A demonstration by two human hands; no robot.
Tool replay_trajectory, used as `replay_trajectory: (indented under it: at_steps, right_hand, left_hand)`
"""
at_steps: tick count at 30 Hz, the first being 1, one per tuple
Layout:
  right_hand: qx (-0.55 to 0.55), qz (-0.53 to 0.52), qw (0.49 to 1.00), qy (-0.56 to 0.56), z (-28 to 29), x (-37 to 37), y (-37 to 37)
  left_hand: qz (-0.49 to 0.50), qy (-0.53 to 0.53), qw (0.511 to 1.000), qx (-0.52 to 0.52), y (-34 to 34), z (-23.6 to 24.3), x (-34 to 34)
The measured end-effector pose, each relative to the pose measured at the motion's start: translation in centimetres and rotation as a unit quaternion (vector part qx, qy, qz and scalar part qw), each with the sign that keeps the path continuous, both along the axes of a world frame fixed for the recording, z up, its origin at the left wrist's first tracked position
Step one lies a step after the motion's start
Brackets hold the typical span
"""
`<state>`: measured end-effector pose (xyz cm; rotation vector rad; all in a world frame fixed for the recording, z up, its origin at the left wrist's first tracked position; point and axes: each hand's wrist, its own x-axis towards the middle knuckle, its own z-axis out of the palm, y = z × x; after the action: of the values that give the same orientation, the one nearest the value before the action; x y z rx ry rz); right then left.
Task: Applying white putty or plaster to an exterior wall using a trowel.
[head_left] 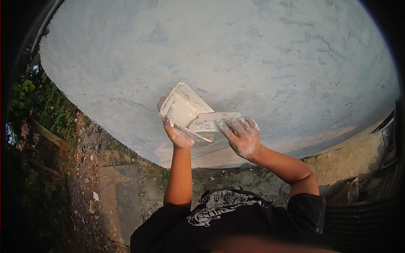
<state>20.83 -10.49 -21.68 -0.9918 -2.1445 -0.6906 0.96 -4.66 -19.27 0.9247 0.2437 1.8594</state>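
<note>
1. Our left hand [182, 139] grips the tray [185, 93] at the scraper's [209, 123] ten o'clock — paste [180, 113] inside.
2. Our right hand [244, 138] holds the scraper.
3. The wall [211, 50] at twelve looks largely coated; streaky patches seem left.

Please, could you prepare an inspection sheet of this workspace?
Surface: pale grey wall, patchy finish.
Things in use: off-white tray with cream paste; flat scraper overlapping it.
Clutter: small debris on the ground at left.
Hands: left hand grips the tray, right hand the scraper; both smeared white.
Cables: a pipe or cable at upper left; cannot tell which.
Surroundings: green plants and flat slab at left, corrugated sheet at lower right.
</note>
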Motion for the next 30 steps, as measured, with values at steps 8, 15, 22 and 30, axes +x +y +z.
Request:
replay_trajectory:
  at_steps: [8,15,22,30]
  right_hand:
    - [0.009,-0.001,1.0,0.001,0.9,-0.4,0.4]
    - [0.042,0.004,0.999,0.008,1.4,0.0,1.0]
    - [0.125,-0.001,0.992,0.0,3.7,1.2,2.6]
    - [0.227,0.081,0.96,0.143,11.0,3.8,3.6]
  left_hand:
    - [0.008,0.03,1.0,-0.004,-0.4,-0.6,0.4]
    - [-0.023,0.019,0.999,-0.02,-0.3,-0.7,0.7]
    - [-0.055,0.031,0.997,-0.05,0.8,-0.9,1.0]
    - [-0.126,0.01,0.992,-0.018,-0.3,9.1,1.6]
